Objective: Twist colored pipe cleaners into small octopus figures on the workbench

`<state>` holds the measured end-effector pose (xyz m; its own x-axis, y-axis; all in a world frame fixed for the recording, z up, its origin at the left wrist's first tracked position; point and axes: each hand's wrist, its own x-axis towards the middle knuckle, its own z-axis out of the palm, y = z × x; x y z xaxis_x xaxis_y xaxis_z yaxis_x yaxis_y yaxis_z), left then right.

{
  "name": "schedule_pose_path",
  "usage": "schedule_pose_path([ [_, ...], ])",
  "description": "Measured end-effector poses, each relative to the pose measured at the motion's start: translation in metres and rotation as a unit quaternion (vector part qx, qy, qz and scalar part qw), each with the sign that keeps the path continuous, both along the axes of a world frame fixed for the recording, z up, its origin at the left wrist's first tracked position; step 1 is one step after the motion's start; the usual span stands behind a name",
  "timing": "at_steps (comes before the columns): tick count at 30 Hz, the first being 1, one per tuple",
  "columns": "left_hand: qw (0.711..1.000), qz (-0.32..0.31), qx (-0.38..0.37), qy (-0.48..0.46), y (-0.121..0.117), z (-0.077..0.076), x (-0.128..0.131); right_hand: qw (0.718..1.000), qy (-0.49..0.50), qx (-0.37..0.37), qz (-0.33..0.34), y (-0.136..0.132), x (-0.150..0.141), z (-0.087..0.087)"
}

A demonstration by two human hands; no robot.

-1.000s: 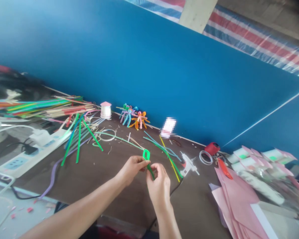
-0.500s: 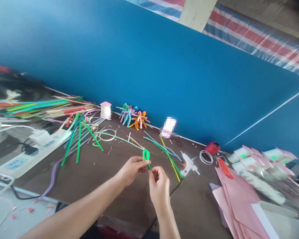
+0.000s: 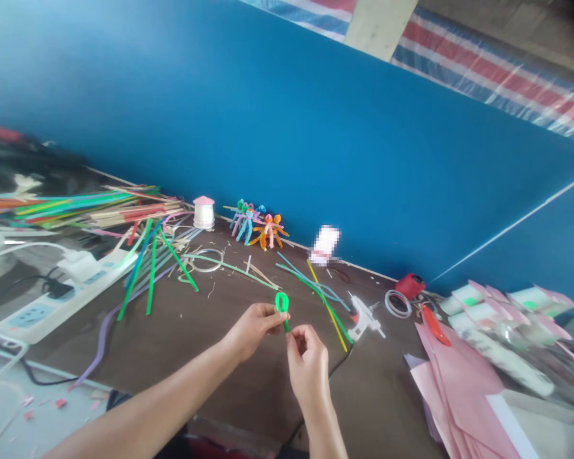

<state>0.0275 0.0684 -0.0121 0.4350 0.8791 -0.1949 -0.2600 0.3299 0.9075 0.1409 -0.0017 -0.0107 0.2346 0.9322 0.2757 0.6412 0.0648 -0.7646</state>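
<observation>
Head view: green pipe cleaner [image 3: 286, 303], looped, held above the table [image 3: 373, 395]; left hand [image 3: 258, 326] pinching below loop, right hand [image 3: 309, 362] pinching lower end. Pale card [image 3: 325, 245] by wall [image 3: 249, 121], pixelated, unreadable.

This is looking like a small craft workshop: a glue gun [image 3: 362, 317] is lying on a brown desk [image 3: 172, 341], coloured strips [image 3: 76, 205] are lying heaped at the left, and little bright figures [image 3: 269, 233] are standing near a blue wall [image 3: 268, 127]. A power strip [image 3: 31, 313] is sharing the desk with pink sheets [image 3: 459, 389], and pink scraps [image 3: 60, 403] are lying beside it.
</observation>
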Motion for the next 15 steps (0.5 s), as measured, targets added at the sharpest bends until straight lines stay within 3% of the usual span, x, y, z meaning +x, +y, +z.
schedule_pose_path([
  [7,0.984,0.002,0.147,0.103,0.001,-0.001,-0.002,0.995,-0.098,-0.005,0.011,0.002,0.003,0.007],
  [15,0.979,0.000,0.160,0.127,-0.006,0.009,-0.001,0.981,-0.192,0.038,0.007,0.003,-0.002,0.006],
])
